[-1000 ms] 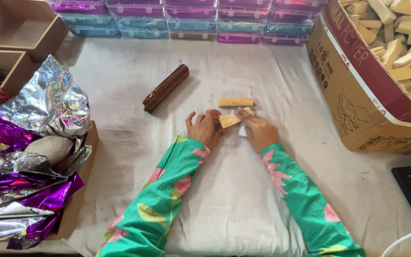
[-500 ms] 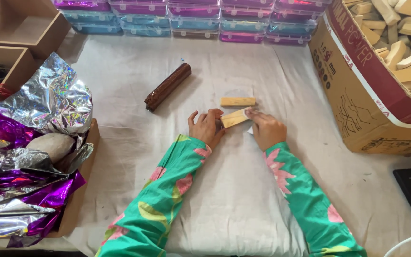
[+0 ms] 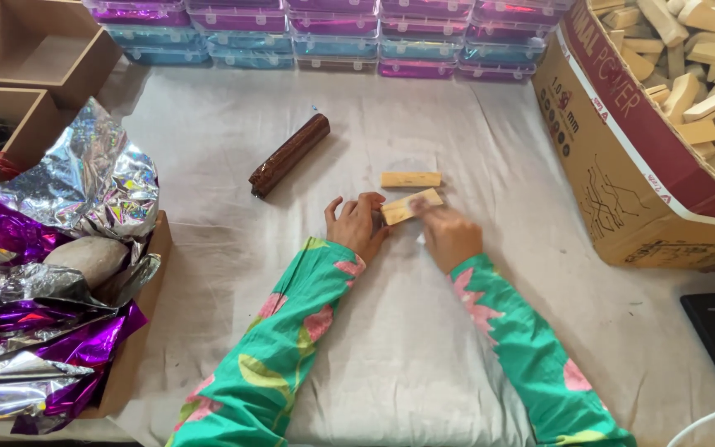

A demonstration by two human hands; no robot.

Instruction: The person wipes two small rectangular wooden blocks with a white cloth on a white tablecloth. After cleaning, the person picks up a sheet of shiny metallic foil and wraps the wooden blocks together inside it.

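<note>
Little has shifted since half a second ago: both hands stay at mid-cloth on the same wooden block (image 3: 410,206), which has tipped slightly, its right end now higher than its left.

Left hand (image 3: 357,225): grip closed on the block's left end, fingers curled over it, palm resting on the white cloth (image 3: 391,348) that covers the counter. Right hand (image 3: 448,236): blurred by motion; its fingertips meet the block's right end, but I cannot tell whether the grip is clenched or just pressing. A thin clear film seems to lie around the block; too faint to be sure.

Second wooden block (image 3: 410,179) lies loose just beyond the held one, not touching it. Dark brown roll (image 3: 289,155) lies diagonally, well apart to the left. Cardboard box (image 3: 622,182) of more blocks stands at the right; crumpled silver and purple foil (image 3: 68,248) fills a tray at the left.

Judgement on doing this well: keep the left hand as the anchor and let the right do the fine work. Hold the block low over the cloth, so a slip costs nothing. Keep clear of the loose block beyond, which a stray knuckle could knock askew.
</note>
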